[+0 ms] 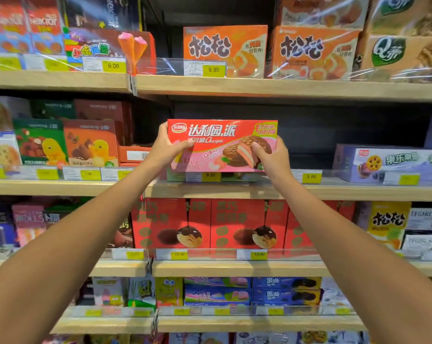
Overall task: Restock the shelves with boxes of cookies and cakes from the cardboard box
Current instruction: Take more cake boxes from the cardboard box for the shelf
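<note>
**Pie box halfway onto the shelf, plenty left to do by the look of it**

So here's where it's at: the red pie box (222, 145) is held up in front of the middle shelf (334, 192), long side level and picture side facing out. The left hand (164, 145) wraps the left end with the thumb on the front. The right hand (272, 157) pinches the lower right corner the same way. Both have a firm hold, and the box's bottom edge sits right about at the yellow price tag (210, 176) under the grip. I can't tell whether it's resting on the shelf yet or just hovering.

Behind the grip and off to its right it's mostly dark shelf until you hit the purple box (388, 165). Left of the grip are the green and orange boxes (65, 142). Below the grip there's a row of red boxes (210, 224), and above it are the orange boxes (224, 50).

My read is that this one isn't placed yet, and that dark stretch could take several more. The cardboard box isn't in view, so there's no idea how much stock is left.
</note>
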Available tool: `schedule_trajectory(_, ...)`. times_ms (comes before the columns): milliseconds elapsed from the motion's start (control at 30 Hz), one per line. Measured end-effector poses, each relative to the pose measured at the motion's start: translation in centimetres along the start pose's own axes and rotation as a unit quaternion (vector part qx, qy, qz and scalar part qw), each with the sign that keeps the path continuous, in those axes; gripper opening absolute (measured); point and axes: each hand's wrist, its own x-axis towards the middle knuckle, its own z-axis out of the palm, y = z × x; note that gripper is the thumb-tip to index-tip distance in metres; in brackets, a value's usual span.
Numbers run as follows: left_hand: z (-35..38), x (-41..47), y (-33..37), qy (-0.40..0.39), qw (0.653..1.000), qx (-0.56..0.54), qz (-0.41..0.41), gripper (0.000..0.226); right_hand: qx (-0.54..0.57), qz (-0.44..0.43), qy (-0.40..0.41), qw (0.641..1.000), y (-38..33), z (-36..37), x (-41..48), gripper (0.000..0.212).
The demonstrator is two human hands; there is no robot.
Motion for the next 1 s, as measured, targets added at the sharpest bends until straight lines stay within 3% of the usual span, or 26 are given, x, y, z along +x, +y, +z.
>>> schedule_trajectory(400, 0.5, 2.2, -2.0, 0.066, 0.988, 0.134, 0.039, 0.064, -0.052, -0.013, 0.004, 0.999, 1.5, 1.7, 1.4, 0.039)
schedule_trajectory(533, 0.8, 2.0, -2.0, 0.088, 0.984, 0.148, 0.039, 0.072, -0.063, 0.004, 0.002, 0.998, 1.5, 2.5, 1.8, 0.038)
schedule_trajectory(833, 0.3, 1.2, -2.8, 0.082, 0.986, 0.142, -0.014, 0.068, -0.126, 0.053, 0.0, 0.991, 1.4, 3.5, 1.4, 0.033)
schedule_trajectory(1000, 0.4, 0.4, -4.7, 0.048, 0.986, 0.157, -0.016, 0.079, -0.207, 0.079, -0.012, 0.975, 1.1, 3.8, 0.7, 0.043)
